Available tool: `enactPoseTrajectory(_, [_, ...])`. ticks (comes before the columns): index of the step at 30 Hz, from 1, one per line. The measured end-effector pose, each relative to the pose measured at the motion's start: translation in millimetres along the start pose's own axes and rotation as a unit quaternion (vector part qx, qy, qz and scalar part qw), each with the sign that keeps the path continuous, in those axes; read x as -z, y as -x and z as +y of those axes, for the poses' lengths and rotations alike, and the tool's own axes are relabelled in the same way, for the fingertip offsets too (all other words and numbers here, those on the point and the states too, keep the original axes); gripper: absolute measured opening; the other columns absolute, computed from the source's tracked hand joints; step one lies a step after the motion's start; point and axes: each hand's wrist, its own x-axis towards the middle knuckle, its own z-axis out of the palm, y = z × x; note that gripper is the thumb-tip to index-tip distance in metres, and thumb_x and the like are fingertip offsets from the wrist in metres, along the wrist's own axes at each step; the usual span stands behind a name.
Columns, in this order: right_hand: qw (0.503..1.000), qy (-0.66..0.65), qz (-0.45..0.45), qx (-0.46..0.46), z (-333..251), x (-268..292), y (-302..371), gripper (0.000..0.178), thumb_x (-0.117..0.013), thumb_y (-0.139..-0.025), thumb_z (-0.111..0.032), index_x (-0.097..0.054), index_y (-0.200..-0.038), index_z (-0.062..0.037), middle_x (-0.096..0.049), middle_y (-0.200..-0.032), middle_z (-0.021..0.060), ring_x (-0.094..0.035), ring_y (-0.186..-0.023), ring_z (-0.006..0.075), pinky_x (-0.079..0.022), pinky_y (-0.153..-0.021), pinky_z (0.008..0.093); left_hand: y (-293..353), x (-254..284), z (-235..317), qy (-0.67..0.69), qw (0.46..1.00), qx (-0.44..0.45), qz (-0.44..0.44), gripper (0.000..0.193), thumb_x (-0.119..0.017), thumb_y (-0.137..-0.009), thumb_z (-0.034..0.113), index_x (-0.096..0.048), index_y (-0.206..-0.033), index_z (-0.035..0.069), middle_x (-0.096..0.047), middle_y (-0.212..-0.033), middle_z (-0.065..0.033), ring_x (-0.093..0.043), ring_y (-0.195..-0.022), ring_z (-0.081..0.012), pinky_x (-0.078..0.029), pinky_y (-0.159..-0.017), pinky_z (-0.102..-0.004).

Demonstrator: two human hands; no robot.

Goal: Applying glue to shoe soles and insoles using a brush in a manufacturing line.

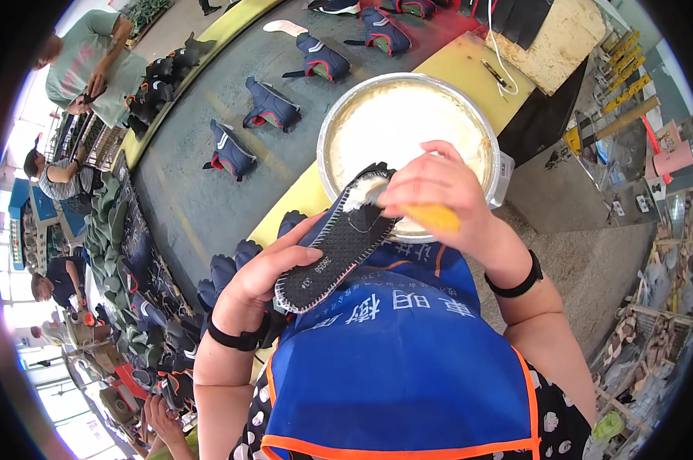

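My left hand (268,268) grips a dark shoe upper (323,264), turned so that its black stitched bottom faces up. Pale stitches run along the rim of that bottom. White paste (362,193) coats its far end. In my right hand (438,184) is a brush with a yellow handle (432,217). Its head meets the bottom near the paste, partly hidden by my fingers. Just beyond both hands stands a round metal basin (328,142) holding creamy white paste (407,115).
Several navy shoe uppers (271,106) lie spaced along a dark conveyor belt (181,184) with yellow edging. More uppers (227,272) cluster beside my left arm. A small dark tool (495,74) and a white cord (491,31) lie beyond the basin. Co-workers (90,69) stand across the belt.
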Motion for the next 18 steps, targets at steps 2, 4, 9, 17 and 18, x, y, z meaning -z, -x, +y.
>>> enactPoseTrajectory(2, [0.999, 0.023, 0.019, -0.025, 25.9, 1.7, 5.6, 0.011, -0.08, -0.08, -0.018, -0.075, -0.09, -0.0168, -0.069, -0.087, -0.0021, -0.064, -0.084, 0.0172, -0.041, -0.092, 0.0344, 2.8, 0.5, -3.4, 0.047, 0.999, -0.001, 0.002, 0.073, -0.057, -0.088, 0.015, -0.034, -0.155, -0.001, -0.059, -0.138, -0.0159, -0.063, -0.118, -0.018, -0.05, -0.099, -0.0266])
enactPoseTrajectory(4, [0.997, 0.009, 0.045, -0.061, 26.0, 2.5, 6.7, 0.011, -0.08, -0.08, -0.016, -0.075, -0.09, -0.0152, -0.069, -0.087, -0.0011, -0.064, -0.083, 0.0186, -0.043, -0.089, 0.034, 3.1, 11.1, -10.3, 0.127, 0.992, 0.002, -0.012, 0.072, -0.058, -0.087, 0.014, -0.036, -0.152, -0.004, -0.06, -0.137, -0.0176, -0.064, -0.117, -0.0193, -0.052, -0.098, -0.0269])
enactPoseTrajectory(9, [0.983, -0.161, 0.078, -0.028, 5.8, -12.0, -5.6, 0.015, -0.081, -0.081, -0.011, -0.075, -0.094, -0.0075, -0.067, -0.086, 0.0041, -0.064, -0.076, 0.0213, -0.05, -0.07, 0.0311, 5.6, 12.0, -11.6, 0.145, 0.989, 0.023, -0.023, 0.074, -0.059, -0.086, 0.017, -0.035, -0.152, -0.005, -0.059, -0.138, -0.0185, -0.064, -0.119, -0.02, -0.051, -0.1, -0.0277])
enactPoseTrajectory(17, [0.966, -0.097, 0.141, -0.194, 21.0, -19.7, 0.7, 0.011, -0.073, -0.089, -0.003, -0.063, -0.084, -0.0031, -0.063, -0.07, 0.0033, -0.059, -0.058, 0.0098, -0.047, -0.055, 0.0262, 2.3, 24.9, -26.7, 0.025, 0.997, -0.068, -0.035, 0.087, -0.063, -0.08, 0.019, -0.029, -0.157, -0.003, -0.05, -0.148, -0.0185, -0.052, -0.134, -0.0248, -0.038, -0.113, -0.0327])
enactPoseTrajectory(18, [0.965, -0.126, 0.17, -0.151, 18.5, -25.0, -1.2, 0.012, -0.072, -0.089, -0.003, -0.062, -0.084, -0.0024, -0.064, -0.071, 0.002, -0.06, -0.058, 0.0084, -0.046, -0.054, 0.0258, 1.4, 23.6, -28.0, 0.021, 0.996, -0.077, -0.037, 0.09, -0.065, -0.078, 0.018, -0.028, -0.158, -0.001, -0.047, -0.151, -0.018, -0.048, -0.137, -0.0261, -0.033, -0.116, -0.0344])
